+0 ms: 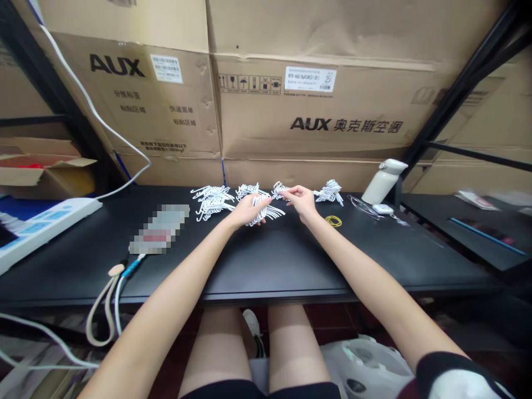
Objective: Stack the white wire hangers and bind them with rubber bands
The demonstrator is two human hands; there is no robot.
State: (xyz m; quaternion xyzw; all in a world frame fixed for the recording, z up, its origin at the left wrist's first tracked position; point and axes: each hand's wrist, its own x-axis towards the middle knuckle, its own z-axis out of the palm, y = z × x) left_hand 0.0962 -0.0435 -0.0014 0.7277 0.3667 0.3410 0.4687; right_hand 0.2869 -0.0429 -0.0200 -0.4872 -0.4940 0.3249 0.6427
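Note:
My left hand (249, 209) is closed around a bundle of thin white hooks (272, 211), whose ends stick out to the right. Close by on its right, my right hand (302, 200) has its thumb and fingers pinched together beside a small cluster of white hooks (279, 189). Whatever lies between those fingertips is too small to make out. Several more bundles of white hooks (213, 200) lie to the left of my hands, partly behind the left one. Another white bundle (330, 192) rests to the right, past my right hand.
Yellow rubber bands (333, 221) lie on the black table (274, 271). At the right stand a white bottle (383, 182) and an earphone case (383, 209). A phone (160, 230) with a strap and a power strip (50, 227) are at the left. Large cartons (257, 127) form the back wall.

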